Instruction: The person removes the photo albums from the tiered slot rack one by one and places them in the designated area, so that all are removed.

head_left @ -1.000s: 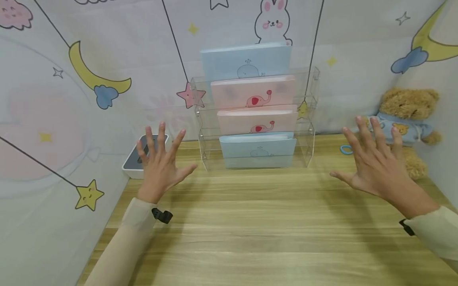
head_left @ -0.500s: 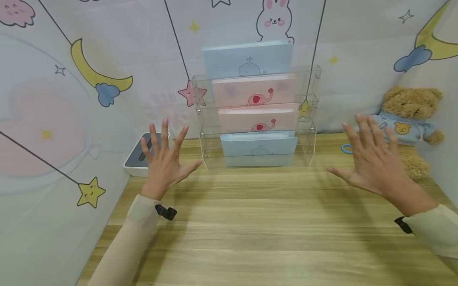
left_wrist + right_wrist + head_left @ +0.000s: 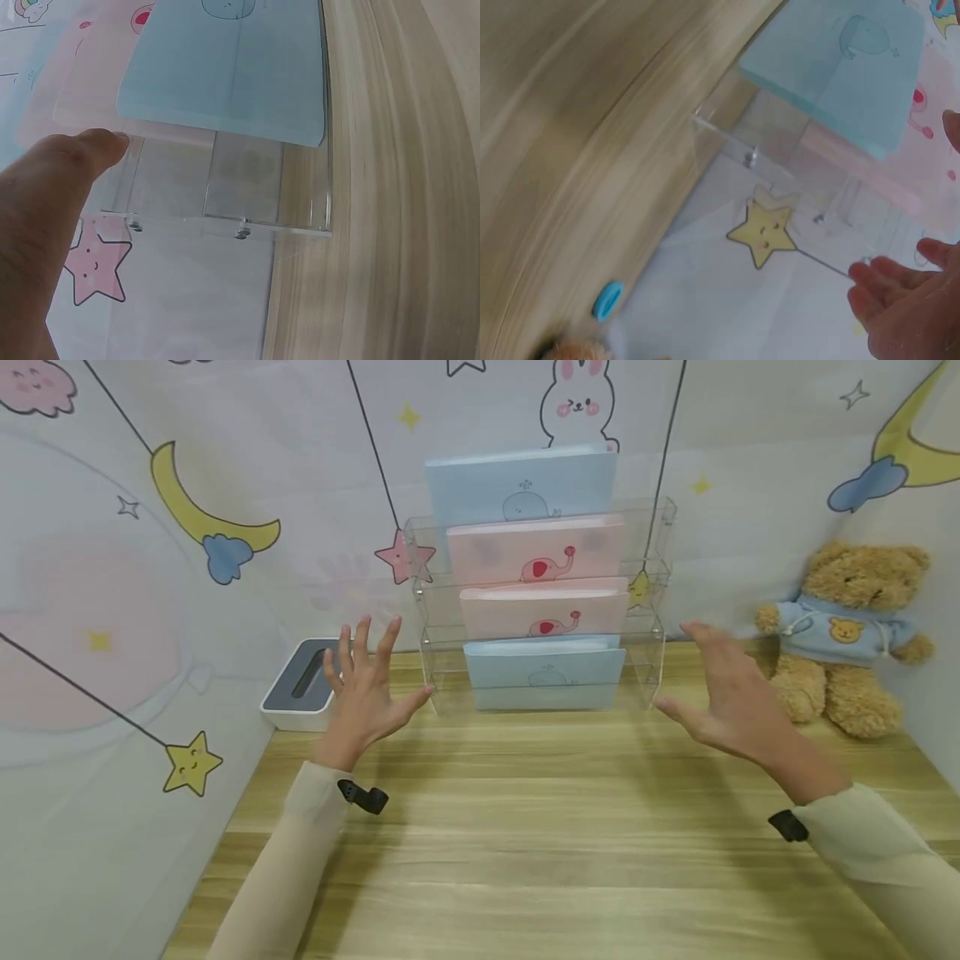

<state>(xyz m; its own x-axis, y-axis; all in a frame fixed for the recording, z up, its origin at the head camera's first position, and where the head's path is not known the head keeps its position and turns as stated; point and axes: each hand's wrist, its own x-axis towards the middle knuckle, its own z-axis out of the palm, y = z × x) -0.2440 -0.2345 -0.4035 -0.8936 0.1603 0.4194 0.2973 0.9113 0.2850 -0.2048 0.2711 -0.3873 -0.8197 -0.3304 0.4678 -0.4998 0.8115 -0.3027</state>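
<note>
Backdrop (image 3: 315,435): pale cloth, printed moons, stars, a bunny; behind everything. Table (image 3: 525,827): wood-grain, runs up to the cloth. Clear rack (image 3: 643,672): stands at the table's back, tiered, between the hands. Teddy bear (image 3: 847,627): sitting, blue top, right of the rack. Four folders, all in the rack, back to front: back blue folder (image 3: 517,485) with whale, upper pink folder (image 3: 536,552) and lower pink folder (image 3: 543,610) with elephants, front blue folder (image 3: 546,678) with whale. Left hand (image 3: 365,693): fingers spread, holding nothing, thumb at the rack's left side; can't tell if touching. Right hand (image 3: 738,702): thumb apart from fingers, holding nothing, near the rack's right side; fingers blurred. Box (image 3: 300,685): white, grey slotted top, partly behind left hand. Blue ring (image 3: 607,301): on table, near the bear.
</note>
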